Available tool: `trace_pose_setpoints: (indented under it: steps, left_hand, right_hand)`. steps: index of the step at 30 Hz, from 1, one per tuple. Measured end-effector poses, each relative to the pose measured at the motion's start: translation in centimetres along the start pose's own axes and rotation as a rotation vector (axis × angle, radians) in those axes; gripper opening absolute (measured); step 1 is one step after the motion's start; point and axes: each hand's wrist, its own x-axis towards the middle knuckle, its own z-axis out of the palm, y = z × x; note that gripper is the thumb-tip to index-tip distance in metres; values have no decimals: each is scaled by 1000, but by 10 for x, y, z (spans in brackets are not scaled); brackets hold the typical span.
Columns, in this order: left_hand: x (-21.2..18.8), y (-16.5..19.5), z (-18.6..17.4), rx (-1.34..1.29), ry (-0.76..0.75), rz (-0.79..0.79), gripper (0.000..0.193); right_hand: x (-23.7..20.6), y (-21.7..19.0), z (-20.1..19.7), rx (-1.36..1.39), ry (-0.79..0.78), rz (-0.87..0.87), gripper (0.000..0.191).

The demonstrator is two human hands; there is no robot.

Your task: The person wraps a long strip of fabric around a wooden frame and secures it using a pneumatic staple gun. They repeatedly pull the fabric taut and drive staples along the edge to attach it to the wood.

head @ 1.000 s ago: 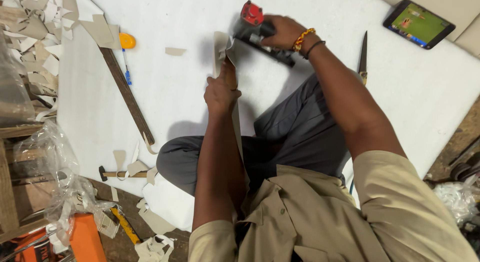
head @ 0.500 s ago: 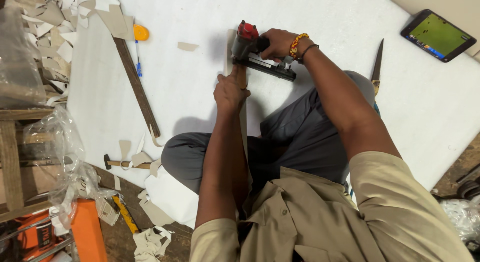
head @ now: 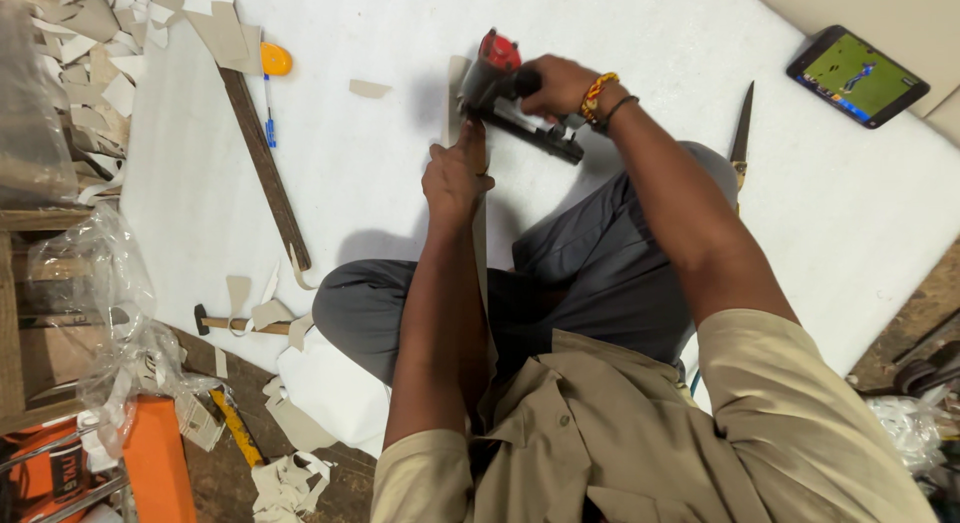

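We staple a pale strip on the white sheet.

Our left hand (head: 455,178) pinches the narrow beige strip (head: 480,253) upright above our lap; our right hand (head: 560,83) closes round the grey staple gun (head: 505,98) with a red cap, its nose against the strip's top. Beyond, the white sheet (head: 380,173) carries a wooden slat (head: 265,168) near its left edge, shears (head: 741,138) and a phone (head: 857,75) toward the far right corner.

One staple gun (head: 505,93), one phone (head: 857,75), one hammer (head: 235,324), one wooden strip (head: 266,169), perhaps one pen (head: 269,111) (partly hidden).
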Motion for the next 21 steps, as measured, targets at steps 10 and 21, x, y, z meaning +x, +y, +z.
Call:
trace_pose_setpoints:
  steps: [10,21]
  left_hand:
    - [7,-5,7,-34,37,-5,93]
    - [12,-9,13,-13,74,15,113]
  right_hand:
    - [0,-9,7,21,-117,13,23]
    - [17,27,-2,-355,489,-172,58]
